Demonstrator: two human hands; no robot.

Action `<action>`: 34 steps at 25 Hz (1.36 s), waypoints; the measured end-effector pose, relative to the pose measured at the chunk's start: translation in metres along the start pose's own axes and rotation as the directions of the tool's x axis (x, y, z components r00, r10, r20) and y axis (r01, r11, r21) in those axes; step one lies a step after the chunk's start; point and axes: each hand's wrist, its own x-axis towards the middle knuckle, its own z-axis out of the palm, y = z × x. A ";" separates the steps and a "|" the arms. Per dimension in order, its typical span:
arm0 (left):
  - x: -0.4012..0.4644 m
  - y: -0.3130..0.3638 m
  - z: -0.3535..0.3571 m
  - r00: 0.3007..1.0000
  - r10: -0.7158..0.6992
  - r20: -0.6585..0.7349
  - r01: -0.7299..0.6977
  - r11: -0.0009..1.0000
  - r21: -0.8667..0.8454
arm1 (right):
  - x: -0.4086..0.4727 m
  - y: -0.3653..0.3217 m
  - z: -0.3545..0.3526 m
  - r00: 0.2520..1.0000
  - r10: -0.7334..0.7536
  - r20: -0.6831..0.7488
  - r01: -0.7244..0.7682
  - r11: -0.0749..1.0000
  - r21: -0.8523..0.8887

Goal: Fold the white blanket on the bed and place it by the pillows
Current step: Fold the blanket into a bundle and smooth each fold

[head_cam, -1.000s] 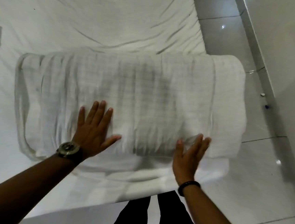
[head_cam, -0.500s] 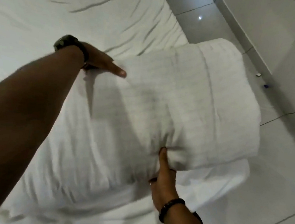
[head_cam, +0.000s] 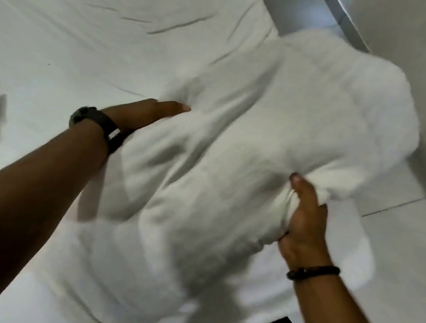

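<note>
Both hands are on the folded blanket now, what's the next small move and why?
Probably lift the bundle clear of the sheet. The left hand lies flat against the far side of the folded blanket, the right hand grips its near edge with curled fingers, and part of it overhangs the bed toward the tiled floor. No pillows show in this view, so it has to be carried.

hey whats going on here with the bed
A person stands at the edge of a bed covered in a white sheet, handling a thick folded white blanket. The right hand grips the near edge of the bundle, thumb on top and fingers tucked underneath. The left hand, with a watch on the wrist, lies along its far side. No pillows are in view, so the blanket is not yet placed by them.
</note>
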 end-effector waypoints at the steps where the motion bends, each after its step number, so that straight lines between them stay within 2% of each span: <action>1: -0.024 -0.009 -0.008 0.998 0.037 -0.043 -0.044 0.987 -0.156 | 0.005 -0.031 0.013 0.995 -0.038 0.087 0.043 0.997 -0.058; 3: -0.065 -0.032 -0.018 0.987 0.114 -0.116 -0.152 0.905 -0.398 | 0.027 -0.087 0.049 0.963 -0.079 0.256 0.137 0.967 -0.215; 4: -0.078 -0.049 -0.018 0.977 0.141 -0.160 -0.201 0.863 -0.463 | 0.043 -0.106 0.072 0.942 -0.042 0.332 0.149 0.942 -0.302; 6: -0.087 -0.091 -0.010 0.966 0.124 -0.225 -0.225 0.832 -0.507 | 0.078 -0.105 0.100 0.854 0.154 0.496 0.121 0.870 -0.478; 8: -0.080 -0.131 0.009 0.963 -0.044 -0.265 -0.091 0.873 -0.479 | 0.107 -0.060 0.097 0.828 0.287 0.481 0.155 0.707 -0.689; 10: -0.069 -0.174 0.032 0.925 -0.236 -0.297 0.061 0.865 -0.499 | 0.108 -0.005 0.061 0.876 0.355 0.328 0.170 0.409 -0.897; 11: -0.066 -0.189 0.044 0.897 -0.283 -0.338 0.072 0.850 -0.522 | 0.101 0.014 0.032 0.895 0.349 0.279 0.159 0.335 -0.929; 13: -0.076 -0.197 0.080 0.826 -0.342 -0.449 0.072 0.853 -0.517 | 0.086 0.031 -0.022 0.903 0.354 0.244 0.127 0.323 -0.938; 14: -0.086 -0.196 0.103 0.805 -0.336 -0.490 0.070 0.872 -0.484 | 0.081 0.029 -0.041 0.890 0.394 0.231 0.106 0.312 -0.944; 16: -0.117 -0.191 0.152 0.783 -0.291 -0.550 0.056 0.913 -0.404 | 0.073 0.017 -0.064 0.879 0.438 0.190 0.102 0.217 -0.971; 20: -0.139 -0.188 0.188 0.654 -0.291 -0.698 0.065 0.941 -0.331 | 0.037 0.013 -0.072 0.953 0.239 0.186 0.138 0.203 -0.969; 22: -0.131 -0.207 0.190 0.631 -0.301 -0.715 0.093 0.944 -0.316 | 0.025 0.027 -0.092 0.969 0.173 0.178 0.152 0.155 -0.976; 24: -0.139 -0.230 0.202 0.639 -0.333 -0.693 0.210 0.943 -0.260 | 0.016 0.034 -0.121 0.979 0.164 0.121 0.111 0.071 -0.991; 26: -0.147 -0.232 0.214 0.604 -0.336 -0.722 0.324 0.932 -0.162 | 0.017 0.029 -0.123 0.982 0.042 0.183 0.182 0.040 -0.983; 27: -0.148 -0.223 0.218 0.568 -0.248 -0.785 0.330 0.942 -0.058 | 0.013 0.025 -0.112 0.960 -0.047 0.276 0.279 0.052 -0.959; 28: -0.145 -0.209 0.219 0.546 -0.080 -0.834 0.291 0.952 0.099 | 0.010 0.024 -0.097 0.901 -0.128 0.414 0.426 0.080 -0.901; 29: -0.140 -0.190 0.221 0.556 0.091 -0.826 0.226 0.940 0.256 | 0.001 0.025 -0.078 0.813 -0.172 0.557 0.577 0.101 -0.811; 30: -0.132 -0.177 0.229 0.577 0.251 -0.777 0.154 0.901 0.405 | -0.012 0.032 -0.062 0.698 -0.162 0.697 0.713 0.075 -0.697; 31: -0.125 -0.176 0.244 0.612 0.379 -0.694 0.094 0.836 0.540 | -0.027 0.043 -0.057 0.560 -0.085 0.824 0.825 -0.037 -0.564; 32: -0.123 -0.185 0.260 0.665 0.431 -0.610 0.072 0.776 0.626 | -0.036 0.058 -0.067 0.444 0.046 0.895 0.884 -0.185 -0.429; 33: -0.128 -0.207 0.278 0.728 0.425 -0.539 0.065 0.739 0.671 | -0.040 0.069 -0.090 0.395 0.184 0.900 0.896 -0.293 -0.333; 34: -0.139 -0.234 0.293 0.778 0.389 -0.493 0.075 0.722 0.688 | -0.034 0.073 -0.121 0.400 0.260 0.879 0.884 -0.361 -0.296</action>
